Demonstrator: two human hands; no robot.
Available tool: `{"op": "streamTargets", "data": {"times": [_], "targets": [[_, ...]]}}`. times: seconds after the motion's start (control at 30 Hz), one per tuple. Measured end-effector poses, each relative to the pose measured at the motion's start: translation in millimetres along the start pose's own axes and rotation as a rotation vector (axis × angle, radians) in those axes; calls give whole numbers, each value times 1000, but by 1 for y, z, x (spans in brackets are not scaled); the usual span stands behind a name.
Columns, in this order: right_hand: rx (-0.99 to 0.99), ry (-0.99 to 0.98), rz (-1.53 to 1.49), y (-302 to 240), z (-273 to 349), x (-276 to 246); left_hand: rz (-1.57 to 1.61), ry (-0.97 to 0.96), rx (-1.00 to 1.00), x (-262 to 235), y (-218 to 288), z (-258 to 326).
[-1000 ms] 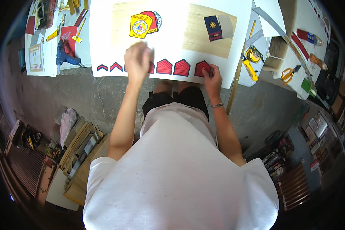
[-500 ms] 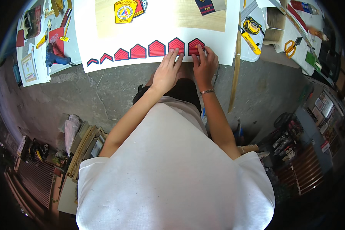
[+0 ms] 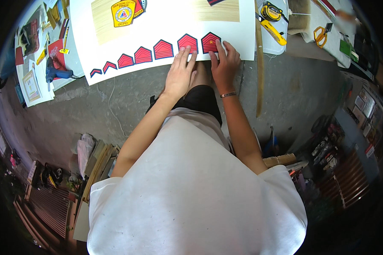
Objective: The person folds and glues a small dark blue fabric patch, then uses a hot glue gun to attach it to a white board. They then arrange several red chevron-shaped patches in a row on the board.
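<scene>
A row of several red chevron patches with dark blue borders runs along the near edge of a white board point(image 3: 81, 46), growing larger toward the right. My left hand point(image 3: 179, 75) lies with its fingers stretched over the lower part of the second patch from the right point(image 3: 187, 41). The rightmost patch point(image 3: 211, 42) carries a small yellow star. At its right side rests my right hand point(image 3: 225, 68), index fingertip on the edge, thumb below, fingers apart. Neither hand grips anything. Farther up, a yellow shield-shaped patch point(image 3: 123, 13) sits on a wood-grain panel point(image 3: 102, 32) and overlaps another badge.
On the left are a blue glue gun point(image 3: 57, 73) and a red sheet point(image 3: 56, 53). To the right lie a yellow cutter knife point(image 3: 273, 33), a tape measure point(image 3: 271, 12), orange-handled scissors point(image 3: 322, 36) and a long wooden strip point(image 3: 259, 76) jutting past the table edge.
The view has shifted, so the board sits farther left and higher. My right hand has slid off the rightmost patch's face to its right edge, uncovering the star. My left hand stays by its patch.
</scene>
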State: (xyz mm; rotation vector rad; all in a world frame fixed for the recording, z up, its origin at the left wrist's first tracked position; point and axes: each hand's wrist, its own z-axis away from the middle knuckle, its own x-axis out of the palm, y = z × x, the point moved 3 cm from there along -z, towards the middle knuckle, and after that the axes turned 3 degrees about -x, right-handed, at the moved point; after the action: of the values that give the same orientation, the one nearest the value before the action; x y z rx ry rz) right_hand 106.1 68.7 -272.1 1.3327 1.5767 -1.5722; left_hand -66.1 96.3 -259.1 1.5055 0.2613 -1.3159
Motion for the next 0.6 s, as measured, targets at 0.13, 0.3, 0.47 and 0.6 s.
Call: {"op": "streamTargets", "data": {"times": [0.13, 0.3, 0.47, 0.6], "targets": [[-177, -102, 27, -15, 22, -2, -20, -19, -2, 3, -1, 0], [-71, -209, 31, -19, 36, 10, -50, -27, 8, 4, 0, 0], [-51, -167, 43, -13, 38, 11, -15, -16, 27, 6, 3, -2], [-47, -192, 39, -9, 39, 10, -54, -45, 27, 8, 5, -3]]}}
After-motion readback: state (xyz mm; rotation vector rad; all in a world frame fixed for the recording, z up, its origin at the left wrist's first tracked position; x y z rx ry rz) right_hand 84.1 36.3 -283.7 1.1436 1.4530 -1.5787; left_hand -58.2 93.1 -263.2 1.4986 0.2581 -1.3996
